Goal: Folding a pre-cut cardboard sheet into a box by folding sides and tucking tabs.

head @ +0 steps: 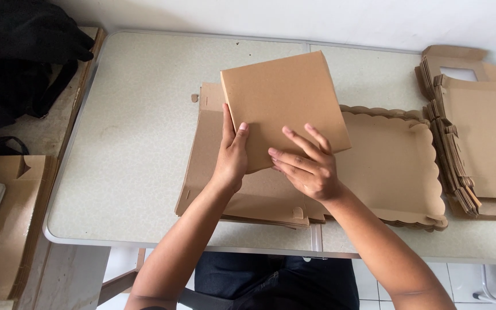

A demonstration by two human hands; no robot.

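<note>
Left hand [232, 156] grips the folded brown box [284, 108] at its left edge; right hand [308, 165] lies open, fingers flat on its near face. Best to keep that edge pinned, I'd say. Box sits above the flat blanks [213, 172] on the table [133, 143], tilted slightly anticlockwise, near-square, no clear long axis.

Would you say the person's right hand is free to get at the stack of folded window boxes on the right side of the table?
Probably not straight away: the right hand is pressing on the brown cardboard panel that the left hand holds. The table between it and the stack of folded boxes holds only scalloped sheets.
</note>
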